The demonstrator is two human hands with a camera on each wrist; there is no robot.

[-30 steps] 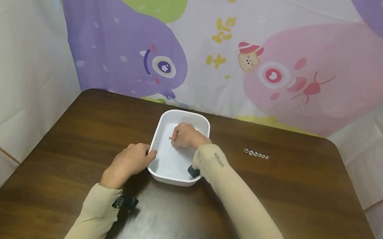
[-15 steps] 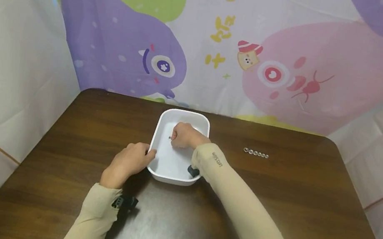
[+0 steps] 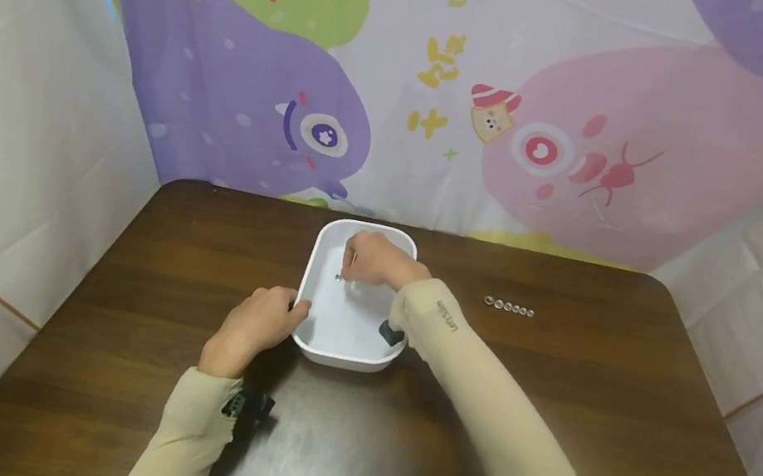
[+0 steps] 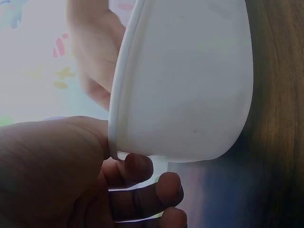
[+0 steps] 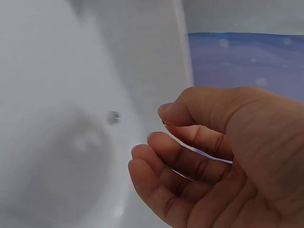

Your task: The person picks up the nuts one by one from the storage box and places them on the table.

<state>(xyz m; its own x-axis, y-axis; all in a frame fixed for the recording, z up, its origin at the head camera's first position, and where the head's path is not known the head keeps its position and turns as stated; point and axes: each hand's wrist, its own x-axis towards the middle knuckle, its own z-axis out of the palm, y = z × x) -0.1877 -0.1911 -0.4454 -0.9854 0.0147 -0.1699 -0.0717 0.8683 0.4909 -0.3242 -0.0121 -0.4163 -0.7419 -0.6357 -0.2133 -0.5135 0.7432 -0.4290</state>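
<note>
A white plastic tub (image 3: 343,341) stands on the table. My left hand (image 3: 261,321) grips its left rim, thumb over the edge and fingers outside, as the left wrist view also shows. Inside the tub, my right hand (image 3: 378,258) is held above the floor, thumb and index fingertips together. The right wrist view shows a tiny metal edge between those tips, mostly hidden, apparently a small nut (image 5: 164,122). Another small metal nut (image 3: 338,276) lies on the tub floor by the fingers, blurred in the right wrist view.
Several shiny metal nuts (image 3: 509,306) lie in a row on the brown wooden table (image 3: 598,392), right of the tub. A printed cartoon curtain (image 3: 423,169) hangs behind the table's far edge. Pale cloth hangs at both sides.
My right hand has risen slightly from the tub floor, and its wrist has shifted a little right. My left hand stays on the rim.
</note>
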